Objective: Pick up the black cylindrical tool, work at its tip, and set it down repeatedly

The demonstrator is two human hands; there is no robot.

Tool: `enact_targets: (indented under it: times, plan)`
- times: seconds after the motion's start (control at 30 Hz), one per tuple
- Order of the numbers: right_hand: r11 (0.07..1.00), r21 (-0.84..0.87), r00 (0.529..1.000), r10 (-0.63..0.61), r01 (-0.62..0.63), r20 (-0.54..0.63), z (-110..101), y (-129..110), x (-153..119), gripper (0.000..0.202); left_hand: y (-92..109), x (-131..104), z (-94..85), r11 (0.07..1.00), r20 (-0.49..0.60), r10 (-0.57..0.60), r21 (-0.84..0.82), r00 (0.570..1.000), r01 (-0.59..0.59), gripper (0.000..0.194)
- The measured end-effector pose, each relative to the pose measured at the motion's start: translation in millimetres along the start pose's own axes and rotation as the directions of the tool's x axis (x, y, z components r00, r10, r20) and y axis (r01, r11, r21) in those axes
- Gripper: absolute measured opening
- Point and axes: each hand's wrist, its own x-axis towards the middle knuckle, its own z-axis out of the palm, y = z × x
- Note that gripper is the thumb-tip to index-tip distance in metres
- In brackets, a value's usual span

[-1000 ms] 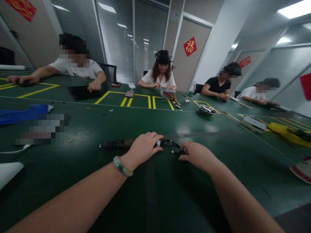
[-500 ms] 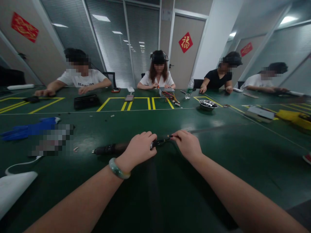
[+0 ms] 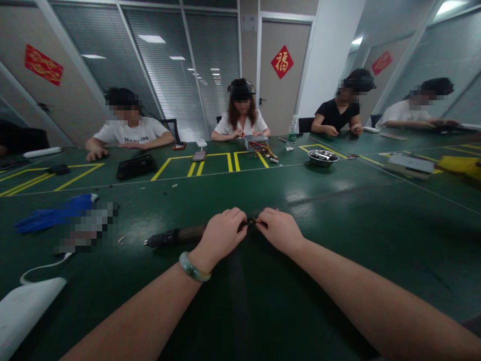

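My left hand [image 3: 224, 233] and my right hand [image 3: 280, 230] are close together over the green table. Between their fingertips shows a small dark strip-like part [image 3: 251, 221], with a few lighter specks. The fingers of my left hand curl round its left end, and my right thumb and fingers pinch its right end. Most of the part is hidden, so its kind is unclear. A dark electric screwdriver [image 3: 175, 236] lies just left of my left hand, its tip pointing left and its rear end covered by that hand.
At the left lie a blue glove [image 3: 56, 213], a blurred-out flat object [image 3: 90, 225] and a white device [image 3: 28, 313] with a cable. Farther back stand a metal bowl [image 3: 322, 158], a bottle [image 3: 291, 134] and a grey box with wires [image 3: 255, 144]. Several people sit opposite.
My hands have drawn closer together: the left has moved right and the right slightly left. Less of the dark part shows between them. The view has shifted slightly.
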Motion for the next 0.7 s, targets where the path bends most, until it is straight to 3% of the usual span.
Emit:
enact_targets:
  times: [0.4, 0.7]
  plan:
    - [0.992, 0.100, 0.997, -0.073, 0.075, -0.019, 6.5, 3.1, 1.3, 0.003, -1.7, -1.7, 0.0, 0.999, -0.001, 0.016, -0.030, 1.000, -0.016, 0.009]
    - [0.989, 0.138, 0.999, -0.047, 0.050, -0.027, 7.3, 3.5, 2.7, 0.004, -3.6, -2.9, 0.2, 0.998, 0.015, 0.016, -0.065, 1.000, -0.015, 0.009]
